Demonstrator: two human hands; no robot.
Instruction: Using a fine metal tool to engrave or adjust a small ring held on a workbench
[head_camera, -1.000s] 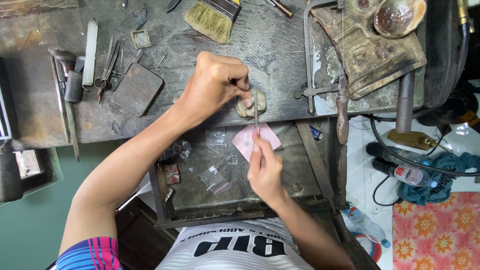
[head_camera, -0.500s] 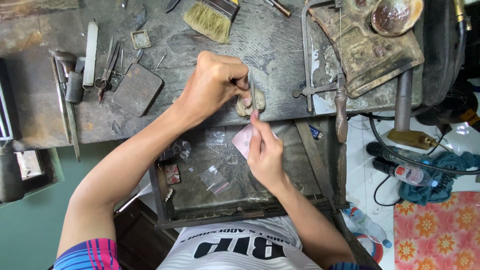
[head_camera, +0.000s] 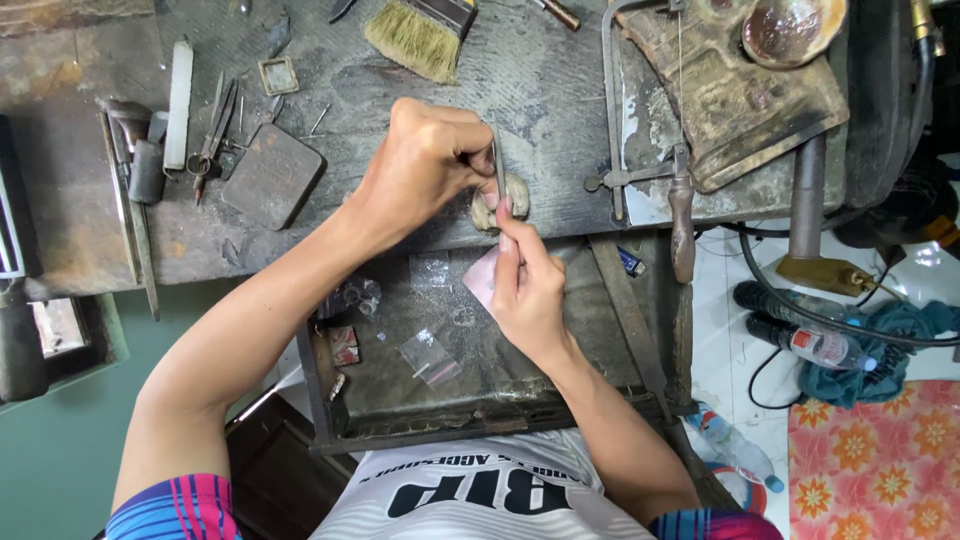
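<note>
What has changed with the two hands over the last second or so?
The right hand moved up from over the tray to the bench's edge, bringing its thin file against the small wooden peg; the pink slip came up with it. The left hand kept its grip at the peg. The brush, the saw frame and the tray's small bags lie as before.

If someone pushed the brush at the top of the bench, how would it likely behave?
The brush lies flat on the bench, so it would probably slide rather than roll or tip. Its pale bristles look splayed and soft, likely bending if pushed from that end. The flat handle seems rigid, and the brush probably lifts easily. Both hands work lower down, away from it.
</note>
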